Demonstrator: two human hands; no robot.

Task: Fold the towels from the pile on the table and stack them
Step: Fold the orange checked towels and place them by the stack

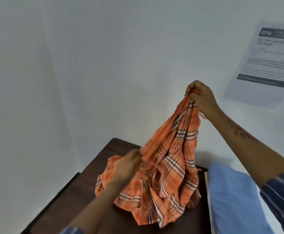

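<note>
An orange plaid towel (175, 149) with black and white stripes hangs in a bunched cone above a dark brown table (104, 208). My right hand (200, 95) holds it up high, gripping its fringed top edge. My left hand (129, 166), blurred by motion, grips the cloth lower down on the left side. The towel's lower folds rest crumpled on the table, merging with more orange plaid cloth (107, 176) behind my left hand. How many towels lie in that heap cannot be made out.
A light blue cloth or cushion (235, 200) lies right of the table, beside its edge. A printed paper sheet (266, 61) hangs on the white wall at upper right. The table stands in a corner of white walls.
</note>
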